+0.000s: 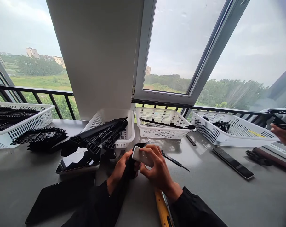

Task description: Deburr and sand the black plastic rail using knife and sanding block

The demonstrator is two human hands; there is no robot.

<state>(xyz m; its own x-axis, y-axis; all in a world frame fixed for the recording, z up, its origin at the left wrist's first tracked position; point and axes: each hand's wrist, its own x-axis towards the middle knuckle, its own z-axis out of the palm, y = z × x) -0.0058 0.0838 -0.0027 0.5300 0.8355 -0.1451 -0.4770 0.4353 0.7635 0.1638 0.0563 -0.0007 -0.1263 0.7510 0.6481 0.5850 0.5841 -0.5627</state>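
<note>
My left hand [118, 171] is closed around a long black plastic part [129, 167] near the middle of the table's near side. Pinched in the fingers of my right hand [160, 171] is a pale grey-white block [143, 156], pressed against or right beside the upper end of the black part. The fingertips of my left hand also come close to the block's left edge. Under my right wrist lies a yellow-handled tool [162, 209]. A thin black tool with a pointed shaft [174, 160] rests just beyond my right hand.
White baskets [163, 133] line the back below the windows, several holding black parts. Long black strips [105, 134] overhang one basket. At left lie a stack of ribbed black parts [42, 138], a metal tray [78, 168] and a black panel [60, 197]. Another person's hand [283, 134] shows at right.
</note>
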